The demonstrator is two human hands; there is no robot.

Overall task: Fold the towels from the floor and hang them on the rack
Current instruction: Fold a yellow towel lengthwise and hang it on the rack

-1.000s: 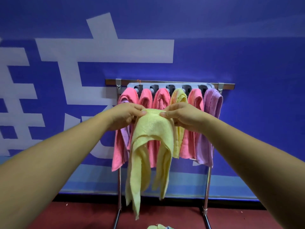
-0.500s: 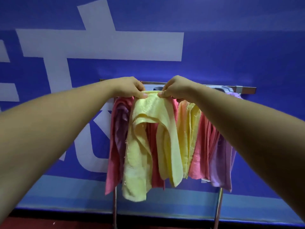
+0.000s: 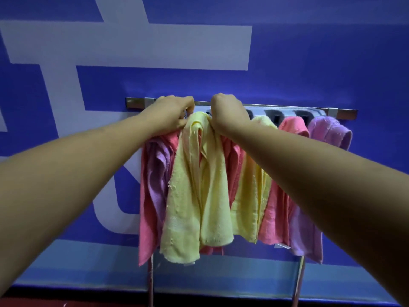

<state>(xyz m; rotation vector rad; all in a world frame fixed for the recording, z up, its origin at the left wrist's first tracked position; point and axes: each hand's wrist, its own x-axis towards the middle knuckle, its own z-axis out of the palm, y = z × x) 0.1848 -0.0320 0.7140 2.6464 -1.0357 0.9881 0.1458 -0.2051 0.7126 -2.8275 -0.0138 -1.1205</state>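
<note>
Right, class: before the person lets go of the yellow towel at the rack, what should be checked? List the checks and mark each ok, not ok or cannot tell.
1. Both the left hand and right hand grip the top of the yellow towel: ok.
2. The towel's top is up at the rack: ok.
3. The towel is caught on a peg: cannot tell, the hands hide it.
4. The fold is even: not ok, the hanging ends are unequal.
5. The pink towel and purple towel to the right hang on the rack: ok.

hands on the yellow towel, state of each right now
Left hand: closed, gripping the top of the pale yellow terry towel.
Right hand: closed, gripping the same towel's top on the other side.
</note>
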